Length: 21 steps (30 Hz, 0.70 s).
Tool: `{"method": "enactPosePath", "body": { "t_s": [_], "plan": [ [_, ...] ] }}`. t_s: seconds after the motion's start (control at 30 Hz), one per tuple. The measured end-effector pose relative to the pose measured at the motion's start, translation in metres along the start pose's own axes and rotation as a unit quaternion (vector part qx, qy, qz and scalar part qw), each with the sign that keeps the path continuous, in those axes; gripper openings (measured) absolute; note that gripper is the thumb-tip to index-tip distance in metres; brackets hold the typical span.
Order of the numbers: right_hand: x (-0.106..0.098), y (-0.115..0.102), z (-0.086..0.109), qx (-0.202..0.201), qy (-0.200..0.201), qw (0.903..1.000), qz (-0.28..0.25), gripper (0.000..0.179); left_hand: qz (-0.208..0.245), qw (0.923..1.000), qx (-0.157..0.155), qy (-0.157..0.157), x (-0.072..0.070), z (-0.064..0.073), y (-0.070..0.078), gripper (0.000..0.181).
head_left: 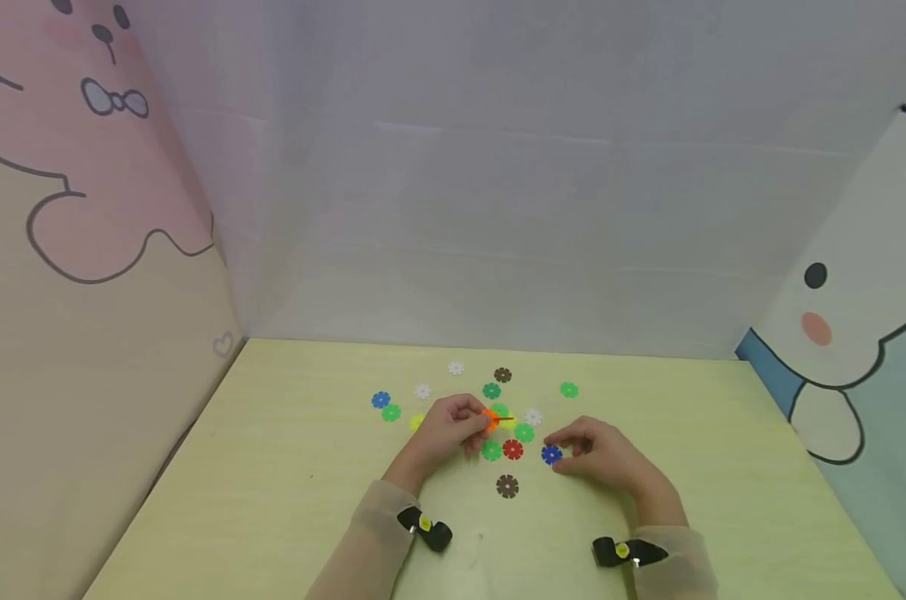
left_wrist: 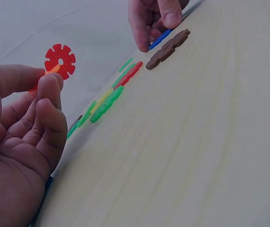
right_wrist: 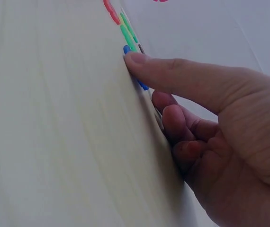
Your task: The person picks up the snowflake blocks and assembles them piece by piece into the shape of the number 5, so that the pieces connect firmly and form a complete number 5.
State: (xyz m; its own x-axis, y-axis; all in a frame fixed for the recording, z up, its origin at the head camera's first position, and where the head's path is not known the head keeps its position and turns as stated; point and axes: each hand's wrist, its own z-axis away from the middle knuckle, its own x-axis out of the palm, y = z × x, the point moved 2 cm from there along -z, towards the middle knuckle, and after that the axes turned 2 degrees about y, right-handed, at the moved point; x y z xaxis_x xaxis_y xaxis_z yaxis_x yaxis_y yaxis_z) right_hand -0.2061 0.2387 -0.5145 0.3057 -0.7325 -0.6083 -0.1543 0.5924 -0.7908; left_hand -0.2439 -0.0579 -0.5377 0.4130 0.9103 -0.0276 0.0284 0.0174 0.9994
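My left hand pinches an orange notched plastic disc between thumb and forefinger, raised above the table. A red-orange disc is joined to it at an angle, its flat face showing in the left wrist view. My right hand has thumb and forefinger at opposite edges of a dark blue disc, gripping it low at the tabletop. Between the hands lie a red disc, a green disc and a brown disc, the brown one nearest me.
More loose discs lie beyond the hands, among them a white disc, a brown disc and a green disc. A blue disc lies left of them. A pale curtain hangs behind the wooden table.
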Motion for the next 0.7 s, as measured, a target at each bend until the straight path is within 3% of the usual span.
{"method": "enactPosePath", "body": {
  "t_s": [0.7],
  "plan": [
    [0.0012,-0.0030,-0.0019,-0.011,0.002,0.9999,-0.012,0.031,0.011,0.9999,-0.008,0.001,-0.0011,-0.0031,-0.0054,0.012]
  ]
}}
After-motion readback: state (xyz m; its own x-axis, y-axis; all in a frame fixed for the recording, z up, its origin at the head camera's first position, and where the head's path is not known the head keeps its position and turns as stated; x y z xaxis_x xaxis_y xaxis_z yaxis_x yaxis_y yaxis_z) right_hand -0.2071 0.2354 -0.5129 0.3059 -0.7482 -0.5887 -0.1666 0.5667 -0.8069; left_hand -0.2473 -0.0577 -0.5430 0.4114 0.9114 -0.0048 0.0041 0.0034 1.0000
